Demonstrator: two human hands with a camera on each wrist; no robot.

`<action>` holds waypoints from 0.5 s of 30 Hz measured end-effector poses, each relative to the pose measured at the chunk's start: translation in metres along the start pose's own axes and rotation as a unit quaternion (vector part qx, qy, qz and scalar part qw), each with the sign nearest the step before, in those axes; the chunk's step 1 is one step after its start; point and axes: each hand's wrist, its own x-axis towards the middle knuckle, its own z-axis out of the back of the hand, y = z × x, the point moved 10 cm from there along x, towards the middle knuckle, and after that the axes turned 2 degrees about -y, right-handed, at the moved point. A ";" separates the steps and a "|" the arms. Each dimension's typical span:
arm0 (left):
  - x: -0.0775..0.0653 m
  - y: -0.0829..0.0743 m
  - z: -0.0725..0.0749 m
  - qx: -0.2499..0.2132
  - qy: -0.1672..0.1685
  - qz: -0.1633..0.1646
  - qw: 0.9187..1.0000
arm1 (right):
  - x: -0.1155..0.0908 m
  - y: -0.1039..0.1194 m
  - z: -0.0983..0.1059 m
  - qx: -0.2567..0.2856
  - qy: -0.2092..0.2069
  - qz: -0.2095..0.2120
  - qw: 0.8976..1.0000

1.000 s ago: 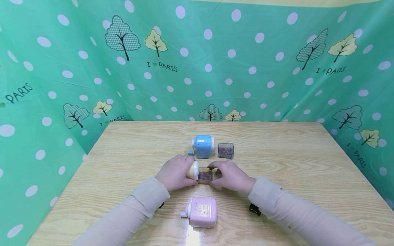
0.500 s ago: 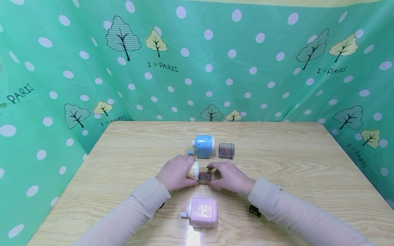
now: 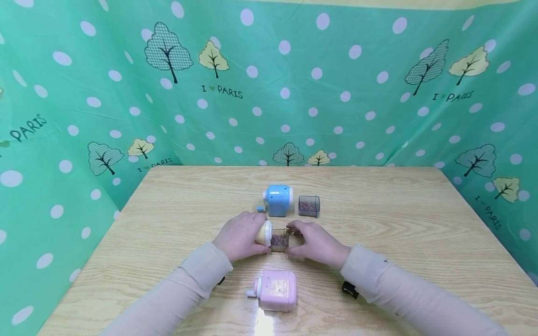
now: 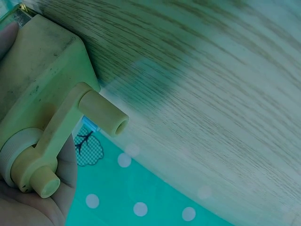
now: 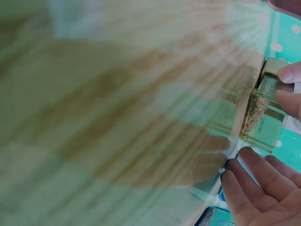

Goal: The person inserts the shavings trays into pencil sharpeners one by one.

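Note:
My left hand [image 3: 240,235] grips a yellow pencil sharpener [image 3: 262,233] lying on its side; its crank [image 4: 66,117] shows in the left wrist view. A clear shavings drawer [image 3: 279,240], partly filled with dark shavings, extends from the sharpener's right side. My right hand [image 3: 315,242] pinches the drawer's outer end between thumb and fingers. In the right wrist view those fingers [image 5: 256,165] are fairly straight at the drawer's edge, and contact is hard to make out.
Behind the hands stand a blue pencil sharpener [image 3: 278,200] and a separate clear drawer [image 3: 308,206] holding shavings. Closer to me sits a pink pencil sharpener [image 3: 277,290] with its crank to the left. A polka-dot green cloth [image 3: 286,93] surrounds the wooden table [image 3: 378,196].
My right hand has shifted slightly right over the last half second, and the drawer's outer edge shows more clearly. The left hand and sharpener stay put.

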 end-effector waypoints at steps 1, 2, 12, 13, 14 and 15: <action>0.000 0.000 0.000 0.000 0.000 0.000 1.000 | 0.000 0.000 0.000 0.000 -0.001 0.000 1.000; 0.000 0.000 0.000 0.000 0.000 0.001 1.000 | -0.001 0.000 0.000 -0.001 0.000 0.000 1.000; 0.000 -0.001 0.001 0.000 0.002 0.001 1.000 | 0.001 -0.001 -0.002 -0.005 -0.006 0.007 1.000; 0.000 -0.001 0.001 -0.001 0.002 0.001 1.000 | 0.001 -0.002 -0.002 -0.005 -0.005 0.005 1.000; 0.000 -0.001 0.001 -0.001 0.002 0.001 1.000 | 0.001 -0.002 -0.002 -0.004 -0.005 0.005 1.000; 0.000 -0.001 0.001 -0.002 0.002 0.002 1.000 | 0.001 -0.002 -0.003 -0.004 -0.005 0.005 1.000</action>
